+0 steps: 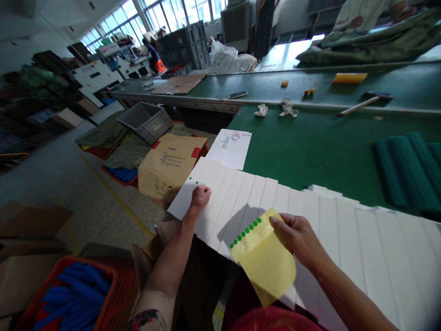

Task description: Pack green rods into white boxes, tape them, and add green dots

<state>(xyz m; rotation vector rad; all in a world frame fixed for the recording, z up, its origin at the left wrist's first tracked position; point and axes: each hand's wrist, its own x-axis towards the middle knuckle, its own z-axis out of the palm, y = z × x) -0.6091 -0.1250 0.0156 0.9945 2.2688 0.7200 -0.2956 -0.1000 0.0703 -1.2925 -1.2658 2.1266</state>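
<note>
Daylit workshop windows (144, 11), speckled floor (69, 184), long green tables (310, 138), grey crate (146, 120).

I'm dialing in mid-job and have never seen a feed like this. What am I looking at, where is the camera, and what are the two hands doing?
The single picture comes from a camera worn on a person's head, looking forward and down at their own bare hands; there is no machine. The right hand holds a yellow backing sheet with a row of green dot stickers along its edge. The left hand presses on the leftmost of a fanned row of white cards, near green dots already on them. The cards lie on a green table, with a printed white paper beyond them.
</note>
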